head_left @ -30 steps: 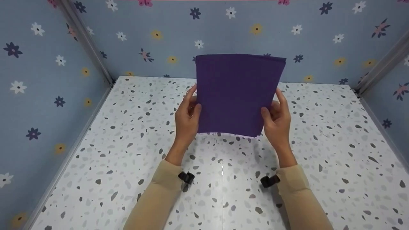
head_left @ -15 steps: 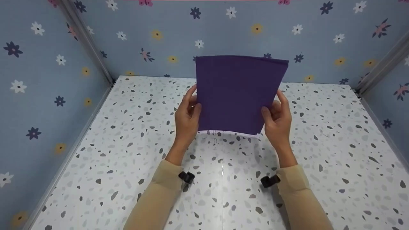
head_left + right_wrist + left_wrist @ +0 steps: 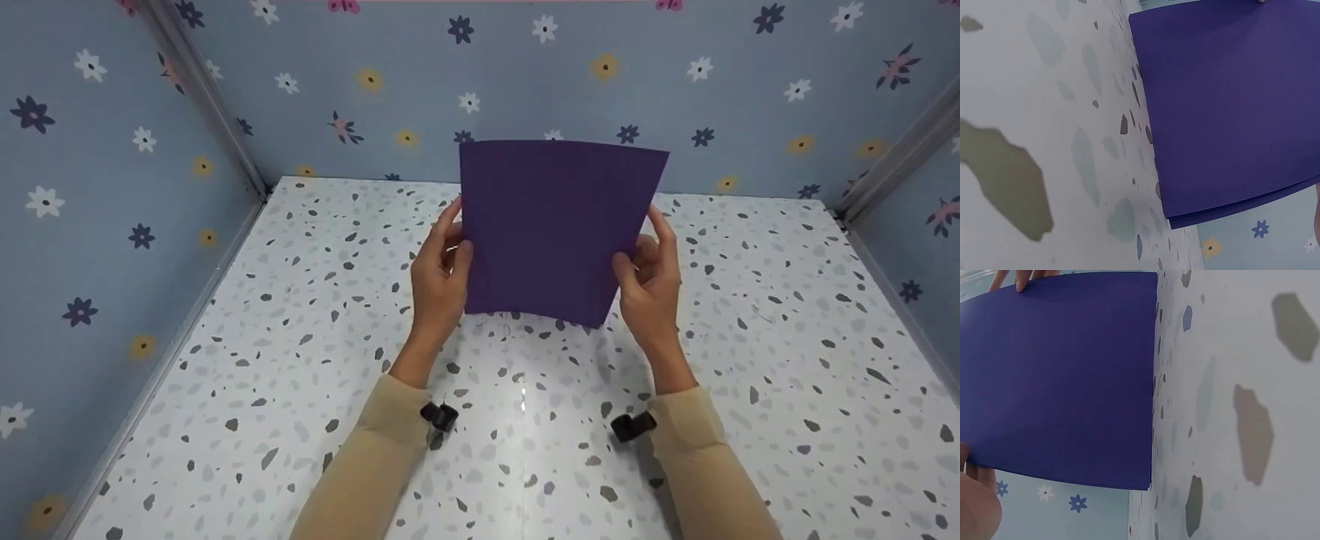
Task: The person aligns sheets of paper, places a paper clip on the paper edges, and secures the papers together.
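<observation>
A stack of purple paper sheets (image 3: pixel 555 225) stands nearly upright and slightly bowed between my hands in the head view. My left hand (image 3: pixel 440 277) grips its left edge, thumb on the near face and fingers behind. On the opposite edge, my right hand (image 3: pixel 652 289) pinches it the same way. Layered edges show along one side of the purple stack (image 3: pixel 1230 112) in the right wrist view. From the left wrist, the lower edge of the paper (image 3: pixel 1061 377) appears close to the tabletop; whether it touches, I cannot tell. The stack's far face is hidden.
A white speckled table (image 3: pixel 315 390) lies under the hands. Blue flowered panels enclose it at the back (image 3: pixel 540 75), the left (image 3: pixel 90 195) and the right (image 3: pixel 926 217).
The stack first tips slightly, its lower edge rising, then comes down a little. Its offset sheet edges at the right now look aligned in the head view. Both hands keep their hold.
</observation>
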Action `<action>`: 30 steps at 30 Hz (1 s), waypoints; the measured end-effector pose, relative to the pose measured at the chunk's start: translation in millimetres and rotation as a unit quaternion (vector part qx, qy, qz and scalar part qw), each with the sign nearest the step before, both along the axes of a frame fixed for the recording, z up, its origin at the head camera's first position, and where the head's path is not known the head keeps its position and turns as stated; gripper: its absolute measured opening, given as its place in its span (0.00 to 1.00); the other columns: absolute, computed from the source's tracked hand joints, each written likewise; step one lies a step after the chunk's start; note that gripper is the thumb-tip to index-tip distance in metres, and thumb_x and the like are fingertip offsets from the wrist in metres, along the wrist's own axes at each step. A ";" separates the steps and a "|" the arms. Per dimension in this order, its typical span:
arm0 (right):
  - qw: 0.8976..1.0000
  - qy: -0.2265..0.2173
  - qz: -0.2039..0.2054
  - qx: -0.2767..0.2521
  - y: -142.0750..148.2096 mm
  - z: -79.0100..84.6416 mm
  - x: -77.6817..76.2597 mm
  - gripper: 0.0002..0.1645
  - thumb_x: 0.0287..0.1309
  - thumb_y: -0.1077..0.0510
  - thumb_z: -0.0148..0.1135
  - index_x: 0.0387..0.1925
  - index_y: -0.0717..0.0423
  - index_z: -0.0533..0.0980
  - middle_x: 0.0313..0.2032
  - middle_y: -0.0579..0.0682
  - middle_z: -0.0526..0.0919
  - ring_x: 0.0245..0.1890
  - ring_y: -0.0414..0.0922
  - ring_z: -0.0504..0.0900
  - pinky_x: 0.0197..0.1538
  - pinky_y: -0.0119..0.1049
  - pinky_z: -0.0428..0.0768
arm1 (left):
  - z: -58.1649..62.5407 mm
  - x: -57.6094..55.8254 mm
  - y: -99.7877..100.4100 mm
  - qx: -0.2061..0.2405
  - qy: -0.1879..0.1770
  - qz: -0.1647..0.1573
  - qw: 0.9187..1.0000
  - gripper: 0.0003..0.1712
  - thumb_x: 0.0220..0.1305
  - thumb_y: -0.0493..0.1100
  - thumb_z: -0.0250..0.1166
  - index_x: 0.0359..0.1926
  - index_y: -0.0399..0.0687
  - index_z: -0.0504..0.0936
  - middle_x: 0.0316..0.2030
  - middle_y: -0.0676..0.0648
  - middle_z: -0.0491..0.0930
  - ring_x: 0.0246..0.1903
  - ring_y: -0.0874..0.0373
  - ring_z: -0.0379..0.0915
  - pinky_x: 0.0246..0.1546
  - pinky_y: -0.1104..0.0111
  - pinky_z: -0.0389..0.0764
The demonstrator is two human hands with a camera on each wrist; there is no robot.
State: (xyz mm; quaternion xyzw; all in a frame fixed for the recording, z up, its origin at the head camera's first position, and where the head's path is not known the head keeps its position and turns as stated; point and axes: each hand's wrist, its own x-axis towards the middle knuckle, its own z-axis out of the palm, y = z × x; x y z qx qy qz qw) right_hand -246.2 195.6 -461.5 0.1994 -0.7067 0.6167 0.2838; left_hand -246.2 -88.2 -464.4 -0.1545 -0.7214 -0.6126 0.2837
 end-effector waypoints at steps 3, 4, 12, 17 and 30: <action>1.000 -0.008 0.007 0.002 -0.4 0.3 0.9 0.40 0.76 0.72 0.53 0.83 0.51 0.59 0.52 0.57 0.86 0.49 0.50 0.87 0.52 0.36 0.84 | 0.2 0.0 0.1 -0.003 0.000 0.006 1.000 0.29 0.82 0.40 0.59 0.79 0.54 0.70 0.54 0.49 0.84 0.54 0.59 0.80 0.51 0.65 0.82; 1.000 -0.009 0.007 0.003 -0.6 0.3 1.2 0.40 0.76 0.72 0.53 0.83 0.51 0.58 0.52 0.57 0.86 0.49 0.50 0.87 0.52 0.36 0.84 | 0.3 -0.1 0.2 -0.004 0.000 0.007 1.000 0.29 0.82 0.40 0.59 0.79 0.54 0.70 0.54 0.49 0.84 0.55 0.59 0.80 0.52 0.65 0.82; 1.000 0.005 -0.013 0.013 -2.0 0.4 0.8 0.38 0.77 0.70 0.53 0.82 0.55 0.58 0.47 0.60 0.85 0.40 0.49 0.83 0.45 0.32 0.80 | 0.6 -1.6 0.6 -0.004 0.014 0.009 1.000 0.28 0.82 0.40 0.59 0.79 0.55 0.71 0.51 0.50 0.85 0.51 0.59 0.81 0.51 0.65 0.81; 0.999 0.021 -0.031 0.025 -1.9 0.7 -0.2 0.37 0.77 0.70 0.55 0.82 0.54 0.60 0.45 0.58 0.84 0.36 0.51 0.80 0.40 0.31 0.78 | 0.6 -2.5 0.3 -0.004 0.021 0.008 1.000 0.28 0.82 0.40 0.59 0.79 0.56 0.72 0.51 0.51 0.85 0.51 0.59 0.82 0.53 0.64 0.83; 0.998 0.021 -0.041 0.037 -3.6 1.4 2.4 0.38 0.76 0.71 0.56 0.82 0.54 0.61 0.45 0.58 0.85 0.41 0.46 0.84 0.46 0.30 0.81 | 0.2 -2.8 -0.7 -0.014 0.028 0.015 0.999 0.28 0.82 0.41 0.59 0.78 0.55 0.72 0.51 0.50 0.84 0.53 0.59 0.81 0.59 0.64 0.82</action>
